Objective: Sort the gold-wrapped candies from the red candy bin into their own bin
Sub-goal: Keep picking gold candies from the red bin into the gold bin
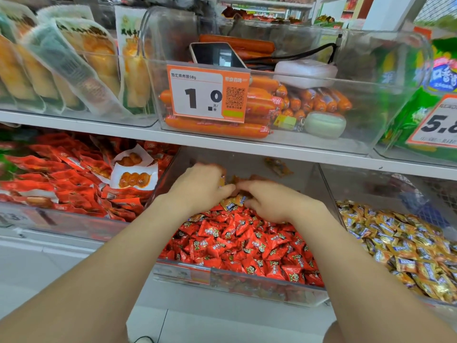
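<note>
Your left grip (pixel 200 186) and right grip (pixel 274 201) meet fingertip to fingertip deep in the clear plastic red candy bin (pixel 237 280), fingers curled around crinkly gold-wrapped candies (pixel 232 201); motion blur hides whether either is truly clamped. Glossy red pillow-shaped candies (pixel 247 243) heap beneath your wrists. The gold candy bin (pixel 400 246) sits to your right.

Glossy foil-like wrappers on gold candies (pixel 405 246), clear smooth plastic bin (pixel 247 280)
</note>
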Demonstrator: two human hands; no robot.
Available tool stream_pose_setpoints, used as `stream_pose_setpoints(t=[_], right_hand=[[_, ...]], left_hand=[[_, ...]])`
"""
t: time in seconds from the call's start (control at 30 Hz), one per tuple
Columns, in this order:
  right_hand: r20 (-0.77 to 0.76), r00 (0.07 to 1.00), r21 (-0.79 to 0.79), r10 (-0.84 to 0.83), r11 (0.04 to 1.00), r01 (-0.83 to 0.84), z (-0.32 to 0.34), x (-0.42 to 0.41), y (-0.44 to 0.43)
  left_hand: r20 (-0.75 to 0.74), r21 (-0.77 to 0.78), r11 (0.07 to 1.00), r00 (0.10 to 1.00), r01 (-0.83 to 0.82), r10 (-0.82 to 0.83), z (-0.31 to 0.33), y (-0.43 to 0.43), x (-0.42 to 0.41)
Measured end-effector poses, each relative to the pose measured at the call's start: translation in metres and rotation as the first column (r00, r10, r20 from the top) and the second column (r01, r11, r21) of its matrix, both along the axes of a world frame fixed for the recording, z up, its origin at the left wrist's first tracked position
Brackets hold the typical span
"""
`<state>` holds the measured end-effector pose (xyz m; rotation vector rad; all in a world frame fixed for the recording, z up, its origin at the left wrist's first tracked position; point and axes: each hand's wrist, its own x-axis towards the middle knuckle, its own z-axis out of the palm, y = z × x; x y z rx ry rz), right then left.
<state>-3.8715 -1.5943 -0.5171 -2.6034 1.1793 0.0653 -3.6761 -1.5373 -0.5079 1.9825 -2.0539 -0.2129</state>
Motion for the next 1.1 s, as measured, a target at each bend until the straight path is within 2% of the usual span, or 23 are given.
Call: stream_pose_setpoints(t=[0.1,0.2,0.33,0.5,0.7,0.77,0.87,0.93,1.0,1.07,1.1], right_hand=[[-0.043,0.999,0.009,0.01,1.0,-0.01,-0.006,0.001,-0.002],[-0.005,1.0,-0.064,-0.015,0.998,0.014,-0.01,0.0,-0.002],[0.151,0.985,-0.087,-0.081,0.992,0.095,-0.008,-0.01,0.0],[0.414,0.894,-0.026,-0.172,0.979,0.201,0.01,-0.028,0.021],[0.52,0.802,0.055,-0.294,0.948,0.313,0.023,-0.046,0.052],[0.537,0.781,0.095,-0.317,0.943,0.318,0.025,-0.051,0.061],[0.582,0.724,0.21,-0.371,0.928,0.307,0.031,-0.062,0.071],[0.624,0.644,0.347,-0.443,0.895,0.28,0.039,-0.074,0.079],[0.663,0.523,0.502,-0.535,0.836,0.219,0.049,-0.096,0.091],[0.658,0.47,0.576,-0.588,0.796,0.189,0.056,-0.11,0.099],[0.646,0.45,0.582,-0.617,0.779,0.233,0.058,-0.121,0.101]], left_hand=[[0.046,0.106,0.992,0.996,0.067,-0.073,-0.004,-0.004,-0.005],[0.088,0.189,0.978,0.99,0.088,-0.106,-0.008,-0.003,-0.009],[0.131,0.219,0.972,0.985,0.081,-0.111,-0.006,-0.001,-0.011],[0.176,0.172,0.984,0.981,0.056,-0.087,-0.005,0.002,-0.02],[0.215,0.205,0.978,0.974,0.031,-0.076,-0.005,0.001,-0.026],[0.22,0.167,0.985,0.973,0.034,-0.071,-0.003,0.003,-0.028],[0.172,0.007,1.0,0.985,0.019,-0.02,0.002,0.012,-0.03],[0.079,-0.127,0.992,0.997,0.017,-0.007,0.006,0.022,-0.036],[-0.042,-0.25,0.968,0.998,0.038,-0.05,0.012,0.037,-0.053],[-0.173,-0.32,0.946,0.978,0.058,-0.118,0.013,0.054,-0.063],[-0.23,-0.33,0.941,0.96,0.074,-0.156,0.012,0.062,-0.072]])
